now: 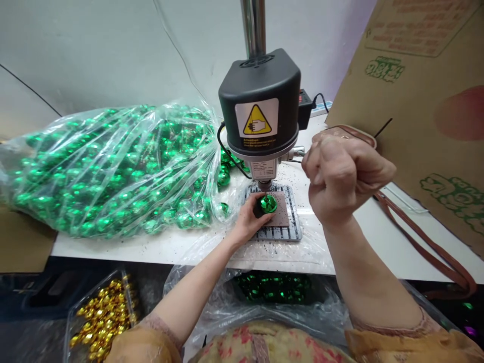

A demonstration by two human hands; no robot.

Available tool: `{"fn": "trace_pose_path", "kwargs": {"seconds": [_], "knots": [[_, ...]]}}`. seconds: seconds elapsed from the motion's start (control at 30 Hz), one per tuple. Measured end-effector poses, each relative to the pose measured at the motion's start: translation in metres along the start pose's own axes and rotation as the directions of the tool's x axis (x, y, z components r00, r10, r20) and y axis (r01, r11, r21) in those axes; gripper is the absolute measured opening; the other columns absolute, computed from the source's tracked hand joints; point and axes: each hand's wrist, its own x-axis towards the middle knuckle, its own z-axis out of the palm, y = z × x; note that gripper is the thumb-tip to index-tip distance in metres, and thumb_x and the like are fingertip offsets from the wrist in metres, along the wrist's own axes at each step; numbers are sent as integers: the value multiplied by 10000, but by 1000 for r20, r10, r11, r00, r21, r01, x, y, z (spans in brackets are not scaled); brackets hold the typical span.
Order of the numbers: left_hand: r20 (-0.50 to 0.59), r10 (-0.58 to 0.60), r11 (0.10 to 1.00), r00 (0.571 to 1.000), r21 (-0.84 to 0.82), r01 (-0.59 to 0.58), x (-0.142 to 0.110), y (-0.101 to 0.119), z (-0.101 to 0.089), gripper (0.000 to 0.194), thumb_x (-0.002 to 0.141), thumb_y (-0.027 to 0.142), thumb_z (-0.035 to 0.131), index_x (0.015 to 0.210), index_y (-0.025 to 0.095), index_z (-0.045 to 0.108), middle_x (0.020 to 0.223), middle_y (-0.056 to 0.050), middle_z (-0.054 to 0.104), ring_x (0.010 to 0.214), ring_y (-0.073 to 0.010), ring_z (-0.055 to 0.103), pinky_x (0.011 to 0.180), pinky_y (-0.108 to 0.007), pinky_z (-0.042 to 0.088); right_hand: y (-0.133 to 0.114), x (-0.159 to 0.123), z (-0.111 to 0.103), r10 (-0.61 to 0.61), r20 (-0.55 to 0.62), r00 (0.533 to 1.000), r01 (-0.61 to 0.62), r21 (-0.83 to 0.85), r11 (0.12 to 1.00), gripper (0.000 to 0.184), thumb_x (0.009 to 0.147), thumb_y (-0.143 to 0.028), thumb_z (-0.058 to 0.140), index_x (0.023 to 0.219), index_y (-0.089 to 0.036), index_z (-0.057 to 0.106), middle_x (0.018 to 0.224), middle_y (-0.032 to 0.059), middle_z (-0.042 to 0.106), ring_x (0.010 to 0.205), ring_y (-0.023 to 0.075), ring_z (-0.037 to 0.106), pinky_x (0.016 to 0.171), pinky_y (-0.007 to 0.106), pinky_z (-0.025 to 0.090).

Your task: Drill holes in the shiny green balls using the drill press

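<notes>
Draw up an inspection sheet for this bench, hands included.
Surface: flat white tabletop, dark specks around the grey slotted metal base.
Job's things: shiny faceted green ball over a flat brown square pad, below the black-and-silver drill press.
Clutter: clear plastic bag full of shiny green balls; brown strap.
Hands: left hand holding the ball; right hand closed beside the press, its hold hidden.
Cables: thin black cables either side of the press.
Surroundings: pale wall; printed brown cardboard box; shiny golden balls, lower left.

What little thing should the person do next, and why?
Perhaps gently lower the chuck of the black machine with the right hand: it is closed in a fist beside the machine, and the left hand holds the green ball just below the chuck.
</notes>
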Motion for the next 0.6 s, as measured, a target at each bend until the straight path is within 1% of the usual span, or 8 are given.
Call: {"fn": "trace_pose_path", "kwargs": {"seconds": [0.07, 0.13, 0.23, 0.33, 0.6], "knots": [[5, 9, 1000, 1000, -2, -9, 0, -1, 0, 522, 823, 261, 819, 1290, 218, 589, 1228, -75, 717, 1134, -269, 689, 988, -419, 575, 1, -4, 0, -24, -11, 1000, 24, -6, 1000, 577, 962, -298, 627, 555, -202, 228, 491, -48, 234, 438, 59, 263, 485, 314, 175], [10, 19, 1000, 1000, -14, -19, 0, -2, 0, 522, 834, 281, 814, 1298, 216, 582, 1231, -80, 712, 1144, -272, 684, 996, -425, 570, 1, -7, -1, -23, -12, 1000, 23, -18, 1000, 569, 963, -293, 623, 560, -200, 232, 501, -48, 251, 446, 57, 264, 485, 313, 178], [15, 34, 999, 999, -27, -34, 0, -4, 0, 518, 849, 305, 807, 1304, 216, 575, 1241, -85, 705, 1159, -274, 678, 1002, -425, 565, 2, -10, -2, -41, -14, 999, 41, 9, 999, 558, 951, -258, 629, 572, -195, 224, 520, -55, 241, 449, 48, 256, 472, 298, 190], [19, 45, 998, 999, -35, -44, 0, -5, 0, 520, 853, 316, 807, 1306, 214, 573, 1247, -88, 702, 1168, -275, 676, 1008, -422, 564, 4, -12, -4, -87, -1, 996, 87, 45, 995, 545, 937, -220, 633, 578, -192, 225, 521, -61, 219, 437, 42, 254, 454, 286, 192], [34, 46, 997, 998, -71, -44, 0, -6, 0, 526, 864, 348, 795, 1311, 209, 557, 1268, -100, 686, 1181, -286, 667, 1031, -444, 550, 4, -19, -12, -142, 58, 988, 140, 34, 990, 498, 896, -108, 606, 588, -196, 224, 525, -66, 219, 421, 46, 299, 463, 279, 242]]}}
